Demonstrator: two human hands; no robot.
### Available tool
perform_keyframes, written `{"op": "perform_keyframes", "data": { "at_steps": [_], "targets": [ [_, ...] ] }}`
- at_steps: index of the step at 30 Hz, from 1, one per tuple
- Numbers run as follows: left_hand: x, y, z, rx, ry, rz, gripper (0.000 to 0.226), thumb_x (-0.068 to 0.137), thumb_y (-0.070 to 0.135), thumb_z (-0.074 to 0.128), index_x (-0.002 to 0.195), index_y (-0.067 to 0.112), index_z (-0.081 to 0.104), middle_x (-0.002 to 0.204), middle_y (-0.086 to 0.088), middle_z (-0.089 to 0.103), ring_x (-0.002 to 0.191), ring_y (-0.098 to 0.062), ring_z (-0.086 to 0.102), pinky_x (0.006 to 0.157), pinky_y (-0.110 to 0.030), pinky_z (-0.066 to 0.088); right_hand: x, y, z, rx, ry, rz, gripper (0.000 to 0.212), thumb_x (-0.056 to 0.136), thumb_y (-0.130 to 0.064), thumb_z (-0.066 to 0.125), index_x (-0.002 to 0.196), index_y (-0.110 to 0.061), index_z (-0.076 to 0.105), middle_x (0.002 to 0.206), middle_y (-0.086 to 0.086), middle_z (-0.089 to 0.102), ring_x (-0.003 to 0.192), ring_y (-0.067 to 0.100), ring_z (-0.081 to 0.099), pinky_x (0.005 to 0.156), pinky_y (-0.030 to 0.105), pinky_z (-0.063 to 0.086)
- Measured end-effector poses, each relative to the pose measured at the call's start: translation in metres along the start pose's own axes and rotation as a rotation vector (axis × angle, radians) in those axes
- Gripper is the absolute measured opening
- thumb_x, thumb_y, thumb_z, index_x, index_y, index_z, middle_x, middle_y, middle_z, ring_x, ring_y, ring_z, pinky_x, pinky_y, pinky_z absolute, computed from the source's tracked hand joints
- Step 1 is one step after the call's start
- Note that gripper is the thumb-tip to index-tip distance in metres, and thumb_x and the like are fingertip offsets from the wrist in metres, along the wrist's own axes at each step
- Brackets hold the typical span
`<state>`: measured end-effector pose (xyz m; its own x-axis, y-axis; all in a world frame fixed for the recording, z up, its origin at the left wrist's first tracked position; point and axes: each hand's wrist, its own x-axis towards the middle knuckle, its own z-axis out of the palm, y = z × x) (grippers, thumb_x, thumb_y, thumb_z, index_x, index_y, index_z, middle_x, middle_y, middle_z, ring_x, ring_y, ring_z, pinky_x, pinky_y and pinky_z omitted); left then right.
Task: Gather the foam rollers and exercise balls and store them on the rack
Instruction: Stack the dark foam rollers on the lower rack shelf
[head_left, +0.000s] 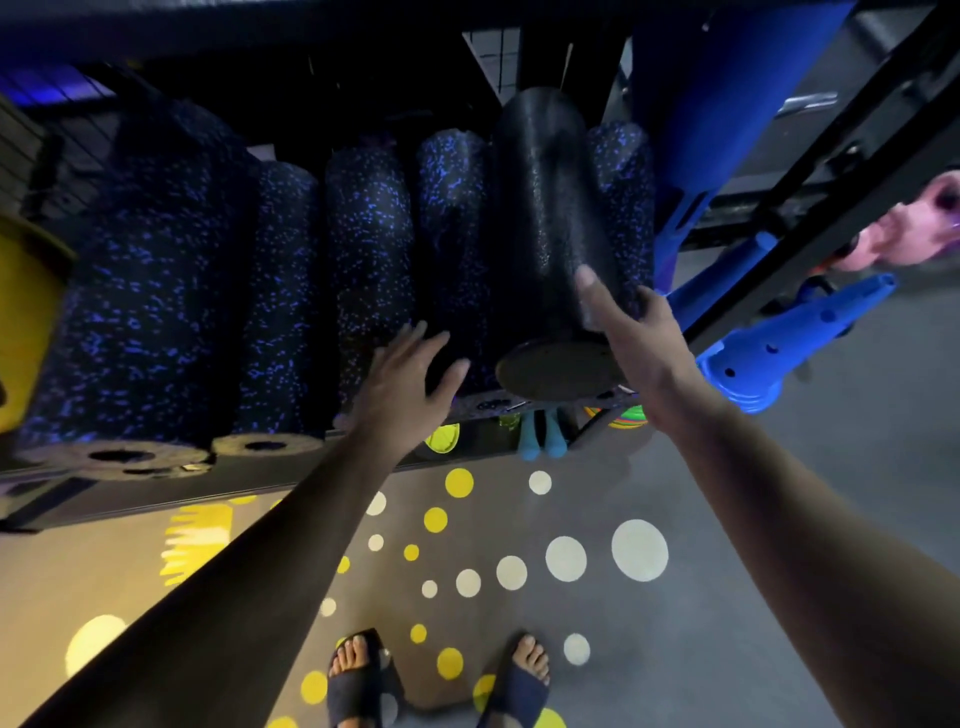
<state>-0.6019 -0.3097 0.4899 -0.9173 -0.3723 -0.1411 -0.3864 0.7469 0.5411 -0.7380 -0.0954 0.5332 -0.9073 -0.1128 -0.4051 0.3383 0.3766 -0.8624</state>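
Observation:
A plain black foam roller (545, 218) lies on top of a row of several black rollers with blue speckles (363, 249) on the rack shelf (156, 486). My right hand (631, 332) rests on the black roller's right side near its front end, fingers straight along it and thumb on the far side. My left hand (405, 384) hovers with spread fingers just left of that roller's end, over the front of a speckled roller, holding nothing.
Blue cones (763, 358) are stacked on the rack's right post. A yellow object (26, 322) stands at the left edge. Coloured discs and teal items (540, 431) sit on the shelf below. The dotted floor (519, 571) and my sandalled feet are beneath.

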Motion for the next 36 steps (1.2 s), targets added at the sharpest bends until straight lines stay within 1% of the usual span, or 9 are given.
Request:
{"op": "perform_keyframes", "data": {
  "at_steps": [3,6,9,13,17,19,23,26,36],
  "targets": [
    [0.005,0.07,-0.025,-0.687,-0.088,-0.252,0.043,0.093,0.07,0.05,0.116,0.039,0.068,0.113,0.026,0.071,0.111,-0.011,0.065,0.101,-0.032,0.05,0.002,-0.011,0.009,-0.012,-0.041,0.134,0.124,0.034,-0.087,0.082,0.138,-0.025,0.054,0.117,-0.004,0.073,0.098,0.016,0.073,0.087,0.038,0.061],
    [0.012,0.108,-0.025,-0.888,-0.273,-0.397,0.078,0.08,0.079,0.059,0.144,0.037,0.045,0.118,0.026,0.061,0.105,-0.004,0.06,0.099,-0.044,0.053,-0.013,-0.009,0.025,-0.043,0.038,0.073,0.11,0.043,-0.077,0.082,0.137,-0.028,0.052,0.115,-0.005,0.071,0.099,0.013,0.071,0.088,0.036,0.06],
    [0.017,0.101,-0.026,-0.787,0.044,-0.326,0.115,0.055,0.083,0.077,0.152,0.04,0.032,0.142,0.016,0.052,0.126,-0.006,0.054,0.111,-0.04,0.045,-0.017,-0.01,0.046,0.142,-0.051,-0.073,0.084,0.063,-0.071,0.076,0.137,-0.039,0.054,0.124,-0.009,0.071,0.114,0.013,0.068,0.102,0.043,0.054],
    [0.027,0.066,-0.066,-0.647,0.272,-0.236,0.112,0.058,0.052,0.093,0.152,0.029,0.038,0.137,0.012,0.053,0.123,-0.001,0.054,0.103,-0.014,0.04,-0.012,-0.011,0.063,0.252,-0.427,-0.026,0.066,0.085,-0.073,0.049,0.141,-0.038,0.057,0.143,-0.014,0.06,0.135,0.009,0.053,0.116,0.042,0.04],
    [0.01,0.044,-0.058,-0.294,0.244,-0.472,0.117,0.061,0.062,0.087,0.157,0.045,0.022,0.152,-0.008,0.033,0.139,-0.037,0.037,0.115,-0.043,0.037,-0.019,0.037,0.046,0.032,-0.047,0.037,0.046,0.089,-0.059,0.051,0.071,-0.019,0.066,0.07,0.001,0.066,0.07,0.019,0.061,0.077,0.04,0.054],
    [0.004,0.046,-0.047,-0.196,0.232,-0.477,0.115,0.065,0.067,0.082,0.155,0.054,0.012,0.153,-0.009,0.026,0.138,-0.044,0.03,0.11,-0.054,0.038,-0.021,0.084,0.032,0.044,0.149,0.205,0.05,0.08,-0.061,0.054,0.061,-0.016,0.063,0.061,0.008,0.056,0.066,0.028,0.059,0.078,0.053,0.057],
    [0.013,0.055,-0.038,-0.118,0.194,-0.478,0.114,0.067,0.072,0.077,0.151,0.063,0.0,0.154,-0.013,0.021,0.134,-0.048,0.029,0.105,-0.059,0.039,-0.002,0.118,0.018,0.448,0.191,0.448,0.04,0.076,-0.064,0.075,0.095,-0.029,0.069,0.098,-0.001,0.076,0.089,0.023,0.073,0.091,0.042,0.058],
    [0.012,0.057,-0.034,-0.084,0.189,-0.469,0.119,0.062,0.078,0.074,0.151,0.061,-0.003,0.154,-0.015,0.024,0.133,-0.049,0.034,0.108,-0.062,0.039,0.021,0.11,0.03,0.686,0.067,0.549,0.071,0.071,-0.064,0.081,0.123,-0.02,0.062,0.116,0.003,0.074,0.1,0.021,0.073,0.094,0.036,0.058],
    [0.015,0.043,-0.048,-0.226,0.116,-0.504,0.138,0.048,0.082,0.081,0.15,0.061,-0.01,0.158,-0.014,0.027,0.141,-0.044,0.032,0.106,-0.055,0.04,0.039,0.107,0.06,0.735,0.245,0.513,0.068,0.066,-0.057,0.089,0.112,-0.015,0.062,0.109,0.003,0.075,0.093,0.025,0.074,0.086,0.038,0.06]
  ]
}}
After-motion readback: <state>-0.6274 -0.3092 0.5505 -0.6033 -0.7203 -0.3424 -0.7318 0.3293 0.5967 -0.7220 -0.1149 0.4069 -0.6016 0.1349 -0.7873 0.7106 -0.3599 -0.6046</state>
